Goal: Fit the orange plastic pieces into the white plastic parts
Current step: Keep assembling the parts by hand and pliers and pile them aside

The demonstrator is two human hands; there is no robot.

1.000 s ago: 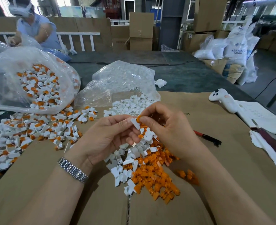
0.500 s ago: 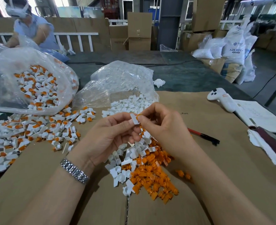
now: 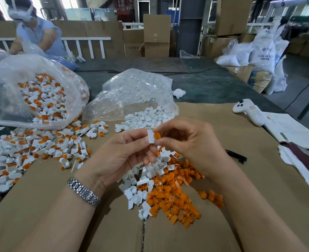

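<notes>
Your left hand (image 3: 117,155) pinches a small white part (image 3: 151,136) between thumb and forefinger, the other fingers curled loosely under it. Your right hand (image 3: 190,142) meets it from the other side, and its thumb and forefinger hold an orange piece (image 3: 157,136) pressed against the white part. You cannot tell from here if the orange piece is fully seated.

The two joined pieces are in the air, just above the mixed heap (image 3: 161,188) of loose white parts and orange pieces that lies on the brown cardboard (image 3: 213,224) below your hands. On your left wrist there is a metal watch band (image 3: 83,191).

Behind the heap, a clear bag (image 3: 132,95) lies open with white parts spilling from its mouth. To the left of the heap many finished parts (image 3: 32,148), white with orange inside, are spread on the cardboard, and behind them a bigger clear bag (image 3: 22,84) holds more of the same. To the right of the heap lies a black pen (image 3: 236,156), and farther right a white controller (image 3: 248,111) beside some papers (image 3: 292,131). Far behind the heap, on the left, another person (image 3: 35,33) sits at the table.
</notes>
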